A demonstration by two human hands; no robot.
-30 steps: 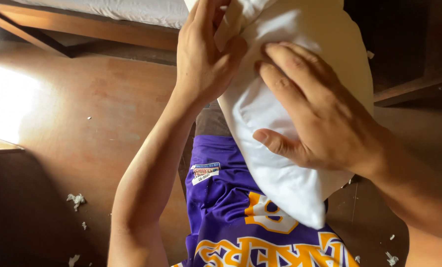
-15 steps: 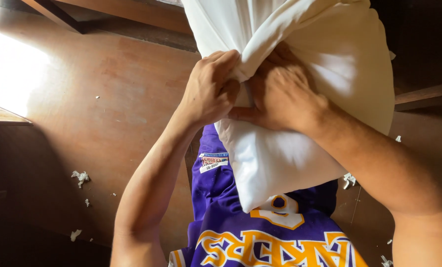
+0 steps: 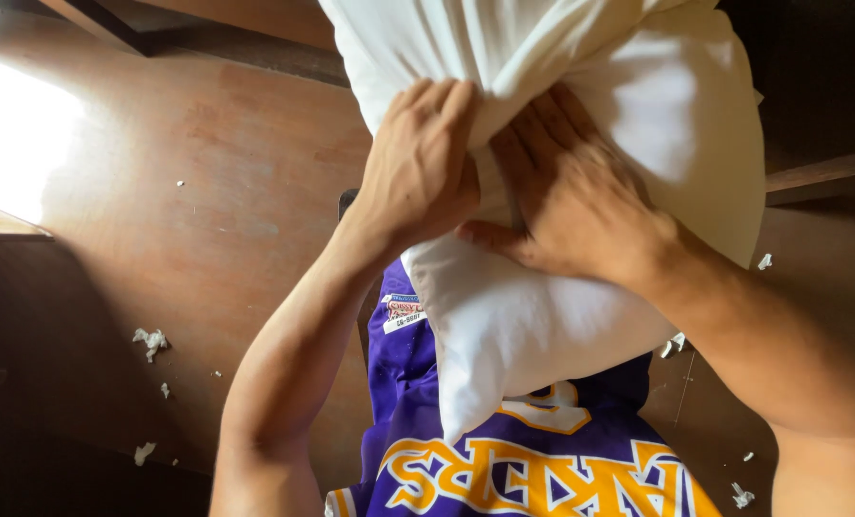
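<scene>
A plump white pillow in a white case hangs in front of my chest, its lower corner over my purple jersey. My left hand grips a bunched fold of the case at the pillow's middle. My right hand presses next to it, fingers dug into the same fold, thumb against the lower part of the pillow. Both hands touch each other over the gathered fabric.
Brown wooden floor lies below, with a bright sun patch at the left. Small white stuffing scraps are scattered on the floor at left and right. A wooden bed frame edge runs along the top.
The right hand went from lying flat on the pillow to closing beside the left hand. Both hands now bunch the case's fabric at the pillow's middle.
</scene>
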